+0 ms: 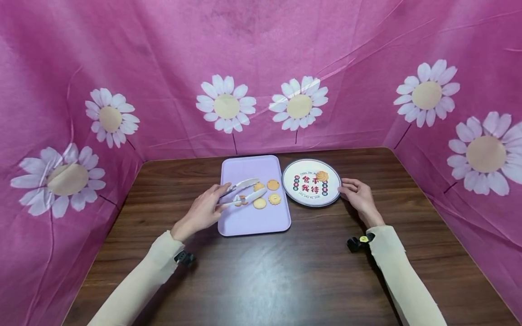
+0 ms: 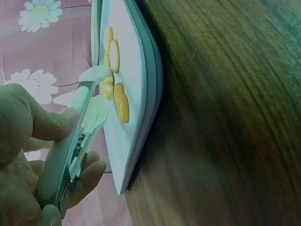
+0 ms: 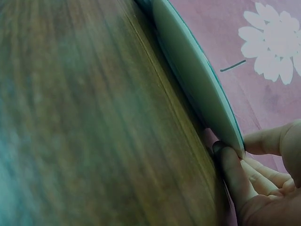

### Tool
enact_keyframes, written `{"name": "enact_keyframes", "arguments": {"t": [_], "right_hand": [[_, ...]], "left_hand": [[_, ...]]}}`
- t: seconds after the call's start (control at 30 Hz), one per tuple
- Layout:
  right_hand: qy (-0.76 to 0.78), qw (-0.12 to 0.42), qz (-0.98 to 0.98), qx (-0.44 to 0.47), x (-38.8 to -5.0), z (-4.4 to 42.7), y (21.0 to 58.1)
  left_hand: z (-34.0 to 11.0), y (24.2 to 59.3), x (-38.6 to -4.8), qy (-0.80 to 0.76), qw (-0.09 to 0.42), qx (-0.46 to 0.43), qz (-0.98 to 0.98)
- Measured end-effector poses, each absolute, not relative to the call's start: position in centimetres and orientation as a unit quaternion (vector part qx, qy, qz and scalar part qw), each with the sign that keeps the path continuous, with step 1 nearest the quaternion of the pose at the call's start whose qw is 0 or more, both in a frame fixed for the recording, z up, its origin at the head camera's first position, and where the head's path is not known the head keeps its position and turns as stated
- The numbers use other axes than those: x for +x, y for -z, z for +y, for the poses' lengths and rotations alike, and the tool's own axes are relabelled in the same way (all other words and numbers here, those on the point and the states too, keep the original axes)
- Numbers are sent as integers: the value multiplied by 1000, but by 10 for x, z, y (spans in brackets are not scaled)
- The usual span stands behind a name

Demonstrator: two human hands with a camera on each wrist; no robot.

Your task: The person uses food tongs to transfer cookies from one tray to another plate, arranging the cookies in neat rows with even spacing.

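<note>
My left hand point(image 1: 200, 210) holds a pair of tongs point(image 1: 248, 183) with metal handles and pale tips. The tongs' tips are spread apart over the lilac tray point(image 1: 244, 224), among several cookies. These include a round plain cookie point(image 1: 259, 203), a flower-edged cookie point(image 1: 274, 199) and a browner round one point(image 1: 273, 184). In the left wrist view, thumb and fingers grip the tongs' handle point(image 2: 61, 162); whether the tips touch a cookie I cannot tell. My right hand point(image 1: 359, 199) pinches the rim of a white plate point(image 1: 291, 179), where a swirled cookie point(image 1: 322, 176) lies near the far right edge.
The tray and plate lie side by side at the far part of a dark wooden table point(image 1: 261, 280). A pink cloth point(image 1: 261, 50) with white daisies surrounds the table at the back and both sides.
</note>
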State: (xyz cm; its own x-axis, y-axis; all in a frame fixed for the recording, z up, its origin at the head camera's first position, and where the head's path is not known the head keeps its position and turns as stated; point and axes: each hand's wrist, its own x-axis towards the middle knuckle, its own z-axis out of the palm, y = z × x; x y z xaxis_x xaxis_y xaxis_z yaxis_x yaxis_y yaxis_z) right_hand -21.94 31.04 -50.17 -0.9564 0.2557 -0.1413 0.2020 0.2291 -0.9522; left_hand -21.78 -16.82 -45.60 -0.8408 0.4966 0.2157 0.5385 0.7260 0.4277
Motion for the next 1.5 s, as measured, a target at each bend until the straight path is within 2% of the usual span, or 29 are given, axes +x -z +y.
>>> {"name": "enact_keyframes", "arguments": {"t": [0.4, 0.73, 1.5], "right_hand": [[-612, 14, -778, -142, -221, 311, 502], [-613, 12, -777, -142, -223, 313, 504], [-597, 11, -788, -152, -218, 307, 499]], "left_hand": [[-158, 447, -224, 247, 56, -286, -924], [-132, 440, -238, 257, 74, -297, -917], [-49, 447, -274, 239, 19, -346, -907]]}}
